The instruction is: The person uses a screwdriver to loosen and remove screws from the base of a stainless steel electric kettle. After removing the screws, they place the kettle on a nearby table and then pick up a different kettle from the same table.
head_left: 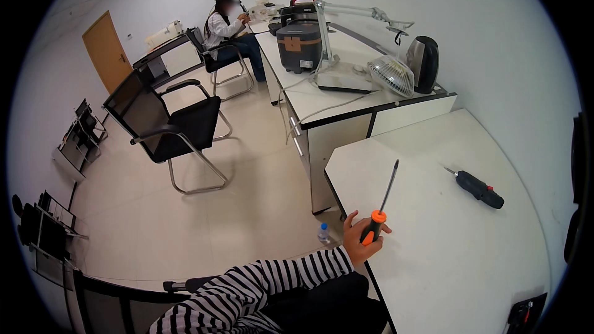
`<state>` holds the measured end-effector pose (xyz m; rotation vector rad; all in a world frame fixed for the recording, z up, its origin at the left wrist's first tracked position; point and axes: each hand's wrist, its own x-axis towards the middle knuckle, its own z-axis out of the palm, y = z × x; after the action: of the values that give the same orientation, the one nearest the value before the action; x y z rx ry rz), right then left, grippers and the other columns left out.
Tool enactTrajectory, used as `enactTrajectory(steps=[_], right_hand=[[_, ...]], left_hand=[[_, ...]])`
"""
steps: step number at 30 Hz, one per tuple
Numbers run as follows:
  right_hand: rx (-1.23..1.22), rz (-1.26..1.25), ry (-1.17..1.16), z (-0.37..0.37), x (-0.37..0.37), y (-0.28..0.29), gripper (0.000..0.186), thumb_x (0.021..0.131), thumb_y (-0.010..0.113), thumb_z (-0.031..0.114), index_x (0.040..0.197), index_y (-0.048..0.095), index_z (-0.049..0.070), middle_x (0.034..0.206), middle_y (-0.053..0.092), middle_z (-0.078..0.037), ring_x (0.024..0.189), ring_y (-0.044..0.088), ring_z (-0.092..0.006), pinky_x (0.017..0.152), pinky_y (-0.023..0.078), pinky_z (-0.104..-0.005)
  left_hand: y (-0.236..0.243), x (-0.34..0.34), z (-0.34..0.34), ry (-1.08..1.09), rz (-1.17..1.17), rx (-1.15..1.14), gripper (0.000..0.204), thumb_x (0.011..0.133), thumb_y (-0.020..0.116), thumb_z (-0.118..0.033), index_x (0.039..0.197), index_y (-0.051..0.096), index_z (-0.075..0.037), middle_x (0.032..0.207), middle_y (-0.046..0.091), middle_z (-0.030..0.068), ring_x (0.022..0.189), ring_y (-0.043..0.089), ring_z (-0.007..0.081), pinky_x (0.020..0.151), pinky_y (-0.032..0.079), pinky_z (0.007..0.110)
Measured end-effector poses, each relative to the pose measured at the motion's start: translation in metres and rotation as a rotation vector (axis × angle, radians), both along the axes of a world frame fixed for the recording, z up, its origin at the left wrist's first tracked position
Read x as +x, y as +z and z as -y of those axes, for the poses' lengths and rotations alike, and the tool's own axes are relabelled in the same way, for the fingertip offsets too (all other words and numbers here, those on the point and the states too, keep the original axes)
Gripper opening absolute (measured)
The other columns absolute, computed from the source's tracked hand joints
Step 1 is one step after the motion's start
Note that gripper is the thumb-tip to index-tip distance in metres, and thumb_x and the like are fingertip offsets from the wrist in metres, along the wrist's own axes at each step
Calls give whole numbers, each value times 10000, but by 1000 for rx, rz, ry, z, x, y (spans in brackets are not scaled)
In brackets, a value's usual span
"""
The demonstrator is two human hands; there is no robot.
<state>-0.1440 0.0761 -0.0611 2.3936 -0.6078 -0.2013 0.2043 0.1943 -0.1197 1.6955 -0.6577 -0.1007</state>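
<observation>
My left hand [361, 239], in a black-and-white striped sleeve, grips the orange-and-black handle of a long screwdriver [385, 201]. Its thin shaft points up and away over the near left edge of a white table [445, 260]. A black powered screwdriver with a red end [477, 188] lies apart on the table, to the right of my hand. My right hand is out of the picture.
A small water bottle [323, 233] stands on the floor by the table edge. A black chair [173, 127] is to the left. The desk behind carries a dark cooker [299, 46], a small fan [391, 75] and a kettle [424, 64]. Another person [226, 31] sits far back.
</observation>
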Motion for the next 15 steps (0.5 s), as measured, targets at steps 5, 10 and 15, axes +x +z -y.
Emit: enactTrajectory(steps=[5, 10, 15], right_hand=[[241, 207, 20, 0, 9, 5, 571, 818, 412, 219, 1335, 256, 35, 1390, 270, -88, 1286, 253, -242, 1055, 160, -454], [262, 258, 28, 8, 7, -1, 532, 782, 379, 99, 1295, 304, -24, 1350, 308, -164, 1260, 279, -307, 1033, 211, -480], [411, 276, 31, 14, 19, 5, 450, 806, 299, 36, 1240, 360, -71, 1295, 359, -220, 1212, 339, -355, 1008, 272, -484]], left_hand=[[10, 2, 2, -18, -43, 9, 124, 711, 514, -98, 814, 444, -104, 913, 610, -27, 1125, 434, 125, 1023, 33, 425], [30, 3, 3, -223, -146, -134, 128, 735, 546, -77, 805, 440, -88, 945, 560, 51, 1097, 446, 196, 1004, 159, 449], [92, 24, 31, -557, -546, -421, 124, 720, 525, -100, 774, 425, -50, 803, 523, 122, 890, 527, 284, 945, 313, 477]])
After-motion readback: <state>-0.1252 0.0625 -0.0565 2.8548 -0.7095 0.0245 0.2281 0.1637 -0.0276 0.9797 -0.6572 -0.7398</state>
